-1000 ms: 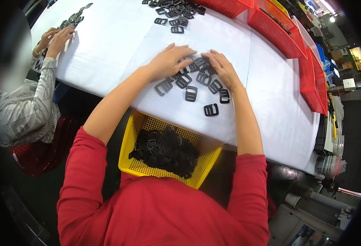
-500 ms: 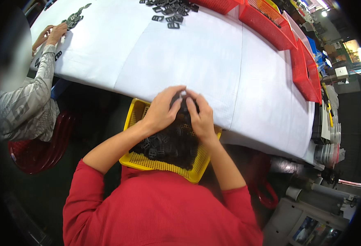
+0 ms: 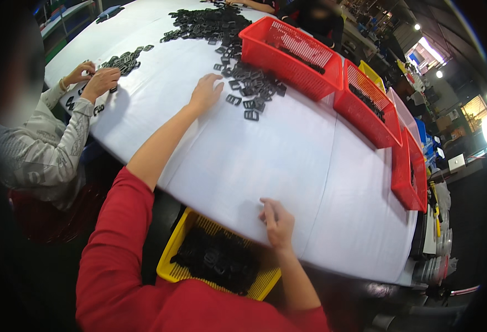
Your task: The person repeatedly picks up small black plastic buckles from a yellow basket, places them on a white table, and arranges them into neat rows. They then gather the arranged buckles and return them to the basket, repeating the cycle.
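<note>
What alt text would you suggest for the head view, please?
A person's left hand is beside black buckles piled on a white table; the right hand is near its front edge, by a yellow basket of buckles. Red baskets stand beyond; a co-worker's hands are at left.

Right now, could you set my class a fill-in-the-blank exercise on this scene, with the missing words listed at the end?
1. The person's bare ____ hand is the nearer one to the yellow perforated plastic basket.
2. Loose black plastic buckles lie on a smooth table cover coloured ____.
3. In the row on the table, the long red perforated plastic baskets number ____.
4. The co-worker in grey-and-white patterned sleeves is on the person's ____ side.

Missing words: right; white; three; left.
</note>
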Tool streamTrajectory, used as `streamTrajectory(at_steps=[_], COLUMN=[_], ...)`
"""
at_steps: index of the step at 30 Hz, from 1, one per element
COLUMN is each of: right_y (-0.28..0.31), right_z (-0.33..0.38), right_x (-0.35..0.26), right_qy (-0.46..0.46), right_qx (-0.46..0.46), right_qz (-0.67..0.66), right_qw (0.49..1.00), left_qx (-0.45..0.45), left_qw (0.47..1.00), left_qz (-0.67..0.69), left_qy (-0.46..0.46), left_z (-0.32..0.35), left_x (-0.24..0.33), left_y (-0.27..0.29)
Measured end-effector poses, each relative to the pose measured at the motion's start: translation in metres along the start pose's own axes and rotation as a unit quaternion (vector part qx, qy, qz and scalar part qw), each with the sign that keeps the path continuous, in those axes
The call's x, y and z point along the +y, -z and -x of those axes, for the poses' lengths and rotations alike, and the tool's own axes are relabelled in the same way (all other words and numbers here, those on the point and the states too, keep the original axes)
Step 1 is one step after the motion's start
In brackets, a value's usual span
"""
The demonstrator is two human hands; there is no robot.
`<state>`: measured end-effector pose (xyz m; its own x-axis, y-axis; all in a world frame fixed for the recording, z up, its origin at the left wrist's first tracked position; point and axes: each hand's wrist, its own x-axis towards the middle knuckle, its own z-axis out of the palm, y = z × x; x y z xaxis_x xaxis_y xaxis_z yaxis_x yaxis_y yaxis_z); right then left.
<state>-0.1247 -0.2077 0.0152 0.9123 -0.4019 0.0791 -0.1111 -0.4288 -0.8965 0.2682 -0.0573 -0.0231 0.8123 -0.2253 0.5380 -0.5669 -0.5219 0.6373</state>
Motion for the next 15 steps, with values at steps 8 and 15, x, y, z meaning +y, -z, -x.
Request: streamTrajectory(at_steps=[8,15], right_y=[0.008,0.005], right_z=[-0.002,0.001], right_x=[0.006,-0.003], right_qy=[-0.019,-0.019], right_qx=[0.002,0.004], right_qz=[-0.007,0.004], right_qw=[1.000,1.000], left_qx=[-0.085,-0.074], left_qw=[0.971,0.974], left_qz=[-0.113,-0.135], left_qy=[0.195,0.168], left_z=[-0.112,-0.116], left_x=[-0.007,0.001], left_y=[-0.091,-0.112])
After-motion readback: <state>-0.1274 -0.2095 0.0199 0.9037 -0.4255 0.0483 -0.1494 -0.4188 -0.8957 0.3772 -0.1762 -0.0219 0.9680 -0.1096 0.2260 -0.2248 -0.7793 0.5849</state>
